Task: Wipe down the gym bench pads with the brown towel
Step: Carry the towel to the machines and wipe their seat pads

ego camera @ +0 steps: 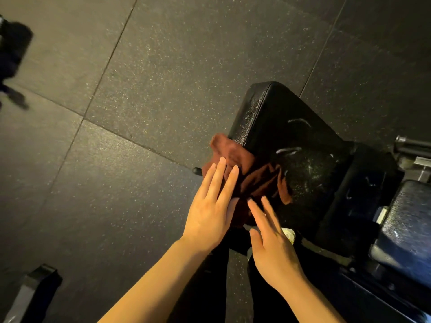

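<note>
- A crumpled brown cloth towel (247,176) is pressed by the flat, straight-fingered left hand (210,210) against the black padded bench pad (291,127)
- The right hand (272,248) is spread open, nothing gripped
- White smears are left unwiped, so wiping is judged unfinished

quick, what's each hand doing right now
Left hand: open, straight fingers pressing the brown towel at the edge of the bench pad.
Right hand: open, fingers straight, tips at the towel; holding nothing.

Towel (247,178) on bench pad (291,141), under both hands (238,220)
</note>
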`<action>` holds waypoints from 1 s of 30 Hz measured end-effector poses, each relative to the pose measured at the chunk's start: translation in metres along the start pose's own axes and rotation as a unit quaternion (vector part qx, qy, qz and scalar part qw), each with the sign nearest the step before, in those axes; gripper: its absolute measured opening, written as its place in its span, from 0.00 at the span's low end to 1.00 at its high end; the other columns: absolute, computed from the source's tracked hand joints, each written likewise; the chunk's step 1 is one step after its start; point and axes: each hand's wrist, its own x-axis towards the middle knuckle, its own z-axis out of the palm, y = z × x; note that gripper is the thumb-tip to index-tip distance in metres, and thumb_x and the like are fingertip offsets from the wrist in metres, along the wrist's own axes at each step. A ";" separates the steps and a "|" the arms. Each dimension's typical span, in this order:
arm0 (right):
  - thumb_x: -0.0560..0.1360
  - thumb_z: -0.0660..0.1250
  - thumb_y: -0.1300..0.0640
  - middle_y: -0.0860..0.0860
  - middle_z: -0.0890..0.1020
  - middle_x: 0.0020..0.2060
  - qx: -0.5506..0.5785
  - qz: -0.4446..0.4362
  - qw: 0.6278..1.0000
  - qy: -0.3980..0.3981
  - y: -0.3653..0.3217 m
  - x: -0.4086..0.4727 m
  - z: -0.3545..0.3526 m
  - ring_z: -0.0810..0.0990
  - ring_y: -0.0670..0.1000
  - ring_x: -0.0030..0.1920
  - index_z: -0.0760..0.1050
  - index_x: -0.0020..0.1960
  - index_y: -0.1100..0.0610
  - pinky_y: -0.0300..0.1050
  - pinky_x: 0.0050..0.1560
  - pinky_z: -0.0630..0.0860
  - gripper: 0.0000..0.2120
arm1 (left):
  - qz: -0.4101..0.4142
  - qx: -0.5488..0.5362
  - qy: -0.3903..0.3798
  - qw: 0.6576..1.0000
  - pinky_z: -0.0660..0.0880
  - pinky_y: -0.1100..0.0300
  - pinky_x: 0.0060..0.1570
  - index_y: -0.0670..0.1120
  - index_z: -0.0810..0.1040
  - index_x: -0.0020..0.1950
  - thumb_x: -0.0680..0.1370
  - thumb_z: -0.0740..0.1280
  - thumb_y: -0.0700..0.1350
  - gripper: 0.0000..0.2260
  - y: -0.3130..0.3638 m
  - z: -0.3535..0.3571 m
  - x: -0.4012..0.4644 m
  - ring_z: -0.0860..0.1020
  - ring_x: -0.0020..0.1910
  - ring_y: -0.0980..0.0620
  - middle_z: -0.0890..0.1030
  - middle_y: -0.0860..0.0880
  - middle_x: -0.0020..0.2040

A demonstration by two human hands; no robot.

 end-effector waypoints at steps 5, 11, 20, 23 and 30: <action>0.82 0.59 0.63 0.34 0.49 0.73 0.041 -0.006 0.999 0.018 0.011 -0.011 0.010 0.52 0.36 0.73 0.46 0.69 0.31 0.20 0.59 0.59 0.34 | -0.047 0.077 0.006 0.996 0.63 0.43 0.72 0.47 0.60 0.79 0.82 0.58 0.50 0.26 0.011 0.001 -0.017 0.61 0.77 0.41 0.59 0.43 0.79; 0.83 0.58 0.62 0.38 0.51 0.76 0.078 0.008 0.994 0.077 0.002 0.014 -0.010 0.52 0.36 0.71 0.46 0.70 0.32 0.32 0.64 0.59 0.32 | -0.016 0.077 0.008 0.997 0.58 0.32 0.71 0.50 0.58 0.80 0.80 0.61 0.55 0.30 0.015 0.000 0.060 0.57 0.78 0.37 0.57 0.44 0.81; 0.83 0.58 0.60 0.44 0.50 0.80 0.071 0.045 0.994 0.069 -0.013 0.037 -0.025 0.51 0.48 0.78 0.50 0.78 0.40 0.34 0.62 0.53 0.31 | 0.020 -0.023 -0.002 1.000 0.63 0.29 0.68 0.47 0.61 0.79 0.81 0.62 0.53 0.28 0.009 0.003 0.131 0.52 0.78 0.32 0.55 0.41 0.80; 0.83 0.57 0.61 0.44 0.48 0.80 0.082 0.047 0.994 0.051 -0.013 0.029 -0.021 0.49 0.47 0.78 0.50 0.78 0.40 0.32 0.63 0.52 0.31 | 0.005 -0.047 0.018 0.999 0.60 0.32 0.71 0.48 0.59 0.80 0.81 0.65 0.48 0.29 0.010 0.003 0.111 0.49 0.78 0.33 0.50 0.39 0.81; 0.84 0.56 0.60 0.33 0.49 0.72 0.078 0.021 0.997 0.005 -0.003 0.007 -0.007 0.48 0.36 0.74 0.52 0.77 0.40 0.31 0.67 0.54 0.27 | -0.069 -0.057 0.053 0.995 0.62 0.43 0.74 0.42 0.54 0.80 0.81 0.62 0.50 0.31 0.011 0.013 0.012 0.56 0.79 0.41 0.59 0.39 0.79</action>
